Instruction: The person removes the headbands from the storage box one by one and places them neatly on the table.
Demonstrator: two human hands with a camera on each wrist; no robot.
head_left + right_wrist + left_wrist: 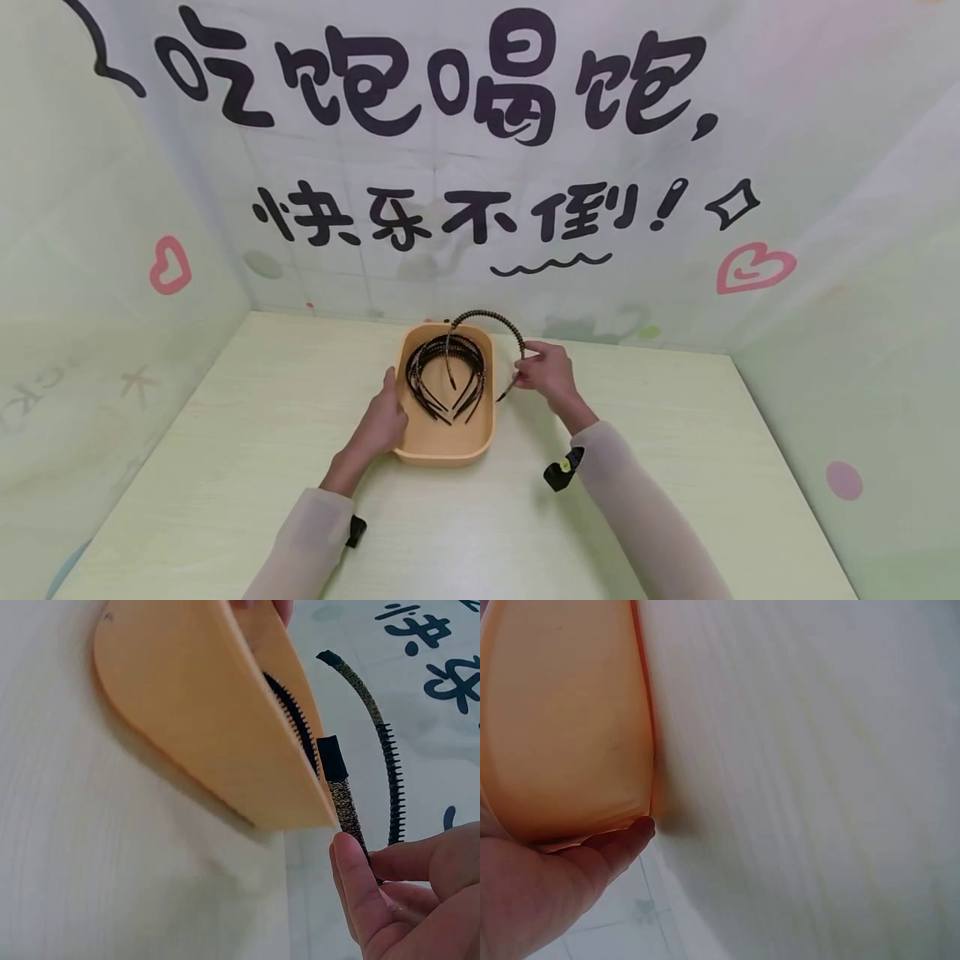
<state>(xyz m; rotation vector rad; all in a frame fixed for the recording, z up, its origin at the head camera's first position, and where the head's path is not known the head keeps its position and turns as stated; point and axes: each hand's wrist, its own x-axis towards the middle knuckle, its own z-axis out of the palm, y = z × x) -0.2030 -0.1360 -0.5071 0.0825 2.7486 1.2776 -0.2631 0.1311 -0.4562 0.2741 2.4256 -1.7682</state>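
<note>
A headband (491,314) with a dark, toothed band is up over the box's right rim, one end above the box and the other outside it. My right hand (545,372) pinches it along its right leg between thumb and fingers. In the right wrist view, the headband (391,769) shows black teeth, speckled gold-black ends and dark tips. My left hand (384,419) holds the left wall of the orange plastic box (442,446). Inside the box lie several dark headbands (414,379), nested together toward its far end.
The box stands on a pale wood-grain table (292,392). Behind it rises a white printed curtain (450,283) with large black characters, and similar sheets flank both sides. A small black device (562,471) is strapped at the right wrist.
</note>
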